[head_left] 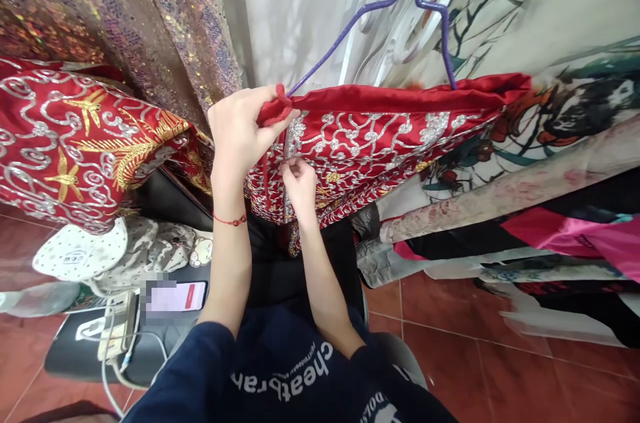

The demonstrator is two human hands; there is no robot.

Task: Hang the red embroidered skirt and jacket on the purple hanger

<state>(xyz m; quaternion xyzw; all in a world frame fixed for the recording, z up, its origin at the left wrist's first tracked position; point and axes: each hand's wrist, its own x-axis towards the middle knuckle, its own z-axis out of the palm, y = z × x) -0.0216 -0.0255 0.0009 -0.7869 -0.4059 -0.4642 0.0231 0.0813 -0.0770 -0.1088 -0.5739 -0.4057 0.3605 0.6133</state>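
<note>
A red garment (365, 136) with silver and gold embroidery hangs across the middle on a purple hanger (370, 8). Its plain red top edge (390, 100) runs along the upper side. At the left end of that edge, my left hand (245, 123) is closed round a fold of the red cloth, beside the hanger's end. Just below it, my right hand (301, 186) pinches at the silver-trimmed side of the garment. What exactly lies between the right fingertips is too small to make out. A thin red cord (266, 183) hangs down beside this spot.
Another red embroidered piece (75, 143) spreads out at the left, under a sequined curtain (170, 10). A phone (183, 296), a power strip (116, 326), a spotted cap (83, 250) and a plastic bottle (45, 300) lie at lower left. Hanging fabrics (575, 230) fill the right.
</note>
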